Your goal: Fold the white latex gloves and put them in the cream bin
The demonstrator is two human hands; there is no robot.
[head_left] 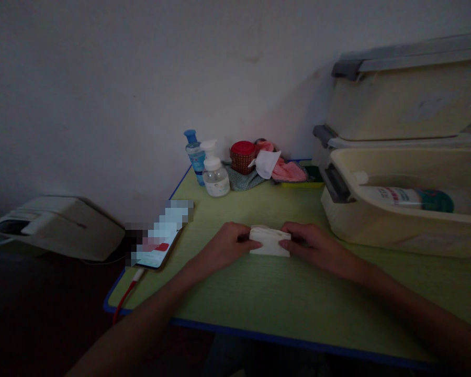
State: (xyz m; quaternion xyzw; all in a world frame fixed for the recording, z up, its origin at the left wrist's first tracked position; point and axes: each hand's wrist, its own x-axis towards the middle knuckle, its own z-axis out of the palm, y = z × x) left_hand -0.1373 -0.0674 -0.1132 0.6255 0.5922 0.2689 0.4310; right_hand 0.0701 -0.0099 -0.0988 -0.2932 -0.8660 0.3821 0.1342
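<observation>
A small folded white cloth [269,242] lies on the green table [259,298] between my two hands. My left hand [228,244] pinches its left end, fingers curled around the edge. At the cloth's right end my right hand [313,244] grips it with thumb and fingers closed. Both forearms reach in from the bottom of the view. The cloth looks flat against the tabletop.
A phone [160,235] with a red cable lies at the table's left edge. Two bottles [210,165], a small red-lidded basket [243,156] and crumpled cloths [277,167] stand at the back. An open cream storage box [400,209] holding a bottle fills the right. A white device [58,225] sits left, off the table.
</observation>
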